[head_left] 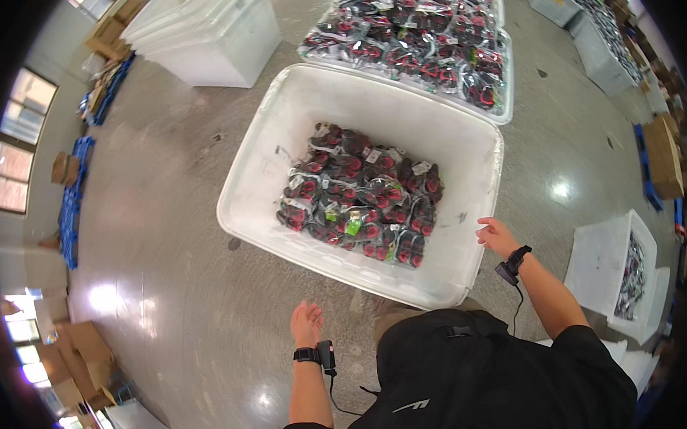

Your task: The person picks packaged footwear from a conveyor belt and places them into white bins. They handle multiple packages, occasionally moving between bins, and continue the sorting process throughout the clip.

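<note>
A large white plastic bin [264, 141] stands on the floor in front of me, partly filled with clear bags of red and black parts [362, 194]. My left hand [308, 323] hangs open over the floor, just short of the bin's near rim, holding nothing. My right hand [498, 234] hovers open beside the bin's near right corner, fingers spread, empty. Each wrist wears a black strap with a small device and a cable.
A second white bin [507, 92] heaped with the same bags stands behind the first. Empty white bins [213, 36] sit at the far left, more filled bins [605, 57] at the far right. A white box [602, 264] lies at my right. Cardboard boxes [663, 154] line the edges.
</note>
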Motion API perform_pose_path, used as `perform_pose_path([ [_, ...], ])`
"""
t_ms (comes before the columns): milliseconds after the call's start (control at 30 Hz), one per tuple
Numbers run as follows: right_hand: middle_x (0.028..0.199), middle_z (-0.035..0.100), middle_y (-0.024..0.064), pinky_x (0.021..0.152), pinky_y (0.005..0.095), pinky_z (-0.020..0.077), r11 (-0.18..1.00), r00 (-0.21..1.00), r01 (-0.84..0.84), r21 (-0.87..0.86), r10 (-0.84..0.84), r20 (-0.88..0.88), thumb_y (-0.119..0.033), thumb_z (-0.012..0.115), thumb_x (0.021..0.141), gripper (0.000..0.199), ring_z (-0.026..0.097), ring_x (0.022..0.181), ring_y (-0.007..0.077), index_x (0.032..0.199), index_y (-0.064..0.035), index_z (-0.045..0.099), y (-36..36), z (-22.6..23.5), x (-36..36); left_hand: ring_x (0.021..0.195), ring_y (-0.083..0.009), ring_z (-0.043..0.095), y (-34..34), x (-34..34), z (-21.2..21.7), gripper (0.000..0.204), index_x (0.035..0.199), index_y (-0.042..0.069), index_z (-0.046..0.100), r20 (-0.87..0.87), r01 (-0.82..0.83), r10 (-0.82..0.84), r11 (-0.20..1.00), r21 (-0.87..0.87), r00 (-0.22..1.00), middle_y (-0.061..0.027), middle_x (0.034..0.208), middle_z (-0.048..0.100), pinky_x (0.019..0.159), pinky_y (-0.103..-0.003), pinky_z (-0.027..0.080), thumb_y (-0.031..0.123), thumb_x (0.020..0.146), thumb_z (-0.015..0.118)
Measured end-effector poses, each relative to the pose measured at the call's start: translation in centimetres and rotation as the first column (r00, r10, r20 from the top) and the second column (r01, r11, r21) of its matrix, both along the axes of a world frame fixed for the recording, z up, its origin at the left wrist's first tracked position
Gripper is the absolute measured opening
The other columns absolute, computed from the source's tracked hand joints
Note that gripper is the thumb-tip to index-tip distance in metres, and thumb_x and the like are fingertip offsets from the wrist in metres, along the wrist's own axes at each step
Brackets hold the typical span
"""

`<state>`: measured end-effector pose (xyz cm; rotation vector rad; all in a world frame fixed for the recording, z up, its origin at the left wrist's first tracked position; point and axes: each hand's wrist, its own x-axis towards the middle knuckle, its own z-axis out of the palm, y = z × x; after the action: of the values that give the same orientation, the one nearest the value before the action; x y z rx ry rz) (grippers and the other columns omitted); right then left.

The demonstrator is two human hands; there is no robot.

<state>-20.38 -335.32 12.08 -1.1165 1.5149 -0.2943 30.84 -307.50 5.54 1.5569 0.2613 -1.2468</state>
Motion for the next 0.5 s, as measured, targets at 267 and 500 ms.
perform_pose_path([
  [267,0.093,0.068,0.0067,0.067,0.0293,0.0556,0.964,0.946,-0.257,-0.062,0.264,0.188,-0.015,0.065,0.094,0.037,0.067,0.079,0.0152,0.128,-0.0014,0.057,-0.5,-5.2,-0.3,0.068,-0.0228,0.064,25.2,-14.4,-6.8,0.023,0.104,0.005,0.061,0.154,-0.51,0.488,0.843,0.171,0.859,-0.0099,0.084,0.069,0.057,-0.036,0.052,0.028,0.098,0.06],
  [500,0.078,0.065,0.0035,0.055,0.0274,0.0516,0.714,0.707,-0.691,0.117,0.633,0.316,-0.018,0.067,0.092,0.022,0.063,0.066,0.0134,0.108,-0.0054,0.061,9.2,-11.7,2.8,0.063,-0.0232,0.062,43.7,-46.6,-7.8,0.027,0.106,0.002,0.061,0.027,-0.722,0.773,0.579,0.378,0.634,-0.0146,0.089,0.068,0.053,-0.037,0.05,0.028,0.099,0.059],
])
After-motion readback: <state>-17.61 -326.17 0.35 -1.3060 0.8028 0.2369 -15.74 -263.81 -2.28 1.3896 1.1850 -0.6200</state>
